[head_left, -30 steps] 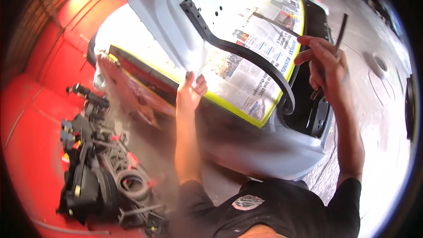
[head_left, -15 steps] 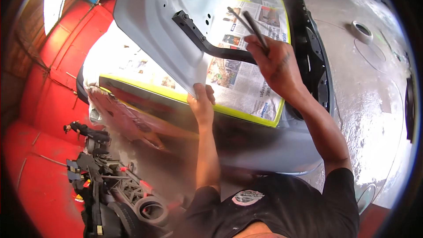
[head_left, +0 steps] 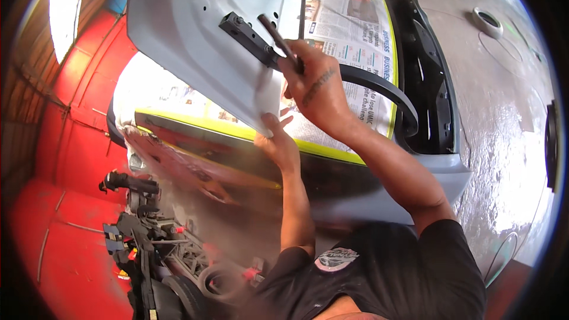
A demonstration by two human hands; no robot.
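A grey car trunk lid is raised and tilted at the upper left. My left hand holds its lower corner, thumb on the near face and fingers behind the edge. My right hand is closed around a dark bar-shaped wrench. A thin dark rod also rises from behind that hand; whether the two pieces join is hidden. Beside the right hand, a black hinge arm is attached to the lid at a bolted bracket and curves down to the right.
Newspaper edged with yellow-green tape covers the car's opening beneath the lid. The grey and black car body curves around it. Metal parts and tyres lie at lower left, by a red wall. A tape roll is on the floor.
My right hand has moved left with the wrench, over the hinge arm toward the bracket. The lid and the car have shifted in view; my left hand still holds the lid's corner.
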